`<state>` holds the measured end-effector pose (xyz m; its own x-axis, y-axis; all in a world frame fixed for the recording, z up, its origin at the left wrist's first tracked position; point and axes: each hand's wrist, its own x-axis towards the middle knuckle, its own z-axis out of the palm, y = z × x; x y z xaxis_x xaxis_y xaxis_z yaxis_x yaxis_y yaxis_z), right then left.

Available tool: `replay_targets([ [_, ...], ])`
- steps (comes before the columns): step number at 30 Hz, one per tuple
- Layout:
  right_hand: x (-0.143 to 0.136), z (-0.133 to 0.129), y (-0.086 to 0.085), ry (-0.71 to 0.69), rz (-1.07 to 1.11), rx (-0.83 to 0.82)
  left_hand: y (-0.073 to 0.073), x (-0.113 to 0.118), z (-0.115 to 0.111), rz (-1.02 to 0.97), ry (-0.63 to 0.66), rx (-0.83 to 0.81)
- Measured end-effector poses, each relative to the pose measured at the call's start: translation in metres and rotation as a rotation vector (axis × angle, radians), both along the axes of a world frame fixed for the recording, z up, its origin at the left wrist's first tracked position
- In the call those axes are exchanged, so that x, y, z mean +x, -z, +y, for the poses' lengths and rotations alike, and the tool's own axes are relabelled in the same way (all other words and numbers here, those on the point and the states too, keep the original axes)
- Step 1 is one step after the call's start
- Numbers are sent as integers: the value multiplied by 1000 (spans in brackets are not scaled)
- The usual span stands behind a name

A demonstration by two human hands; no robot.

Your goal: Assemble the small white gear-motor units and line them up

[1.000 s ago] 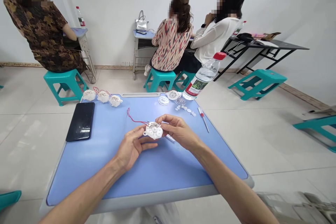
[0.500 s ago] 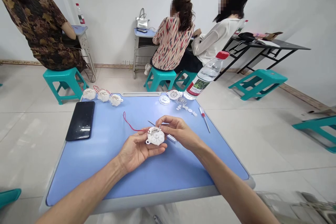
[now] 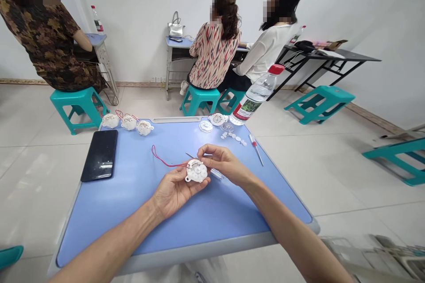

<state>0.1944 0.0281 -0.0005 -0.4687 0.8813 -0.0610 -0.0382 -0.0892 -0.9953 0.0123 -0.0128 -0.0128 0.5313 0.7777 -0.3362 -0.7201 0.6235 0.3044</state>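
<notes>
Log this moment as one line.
left hand: holds white housing | right hand: at housing's right edge | red wire: trails left | black phone: flat on blue desk

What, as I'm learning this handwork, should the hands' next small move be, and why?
Perhaps have the right hand press lightly at the upper right edge of the white plastic housing: the thumb and finger are at that edge, the left hand supports the housing from below, and the red wire trails leftward, away from the pressing side.
</notes>
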Motion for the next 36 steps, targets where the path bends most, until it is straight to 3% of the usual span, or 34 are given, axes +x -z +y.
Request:
replay_targets([
  [8, -2, 4, -2, -27, 13, -38, -1, -1, 7, 3, 14, 22],
  [12, 2, 8, -9, -26, -109, 20, 1, -2, 10, 2, 30, 32],
  [14, 10, 16, -13, 61, -284, 191, 2, -2, 11, 11, 22, 22],
  [18, 29, 46, -20, 369, -843, 734, 4, -2, 12, 15, 7, 19],
  [20, 37, 65, -21, 413, -1091, 905, 4, -2, 12, 12, 9, 19],
  [25, 43, 100, -11, 296, -1445, 995, 4, -3, 12, 35, 10, 20],
  [31, 37, 123, 7, 157, -1537, 955, 1, -3, 12, 53, -6, 10],
  [36, 35, 125, 8, 139, -1518, 952, 0, -3, 11, 40, -9, 13],
])
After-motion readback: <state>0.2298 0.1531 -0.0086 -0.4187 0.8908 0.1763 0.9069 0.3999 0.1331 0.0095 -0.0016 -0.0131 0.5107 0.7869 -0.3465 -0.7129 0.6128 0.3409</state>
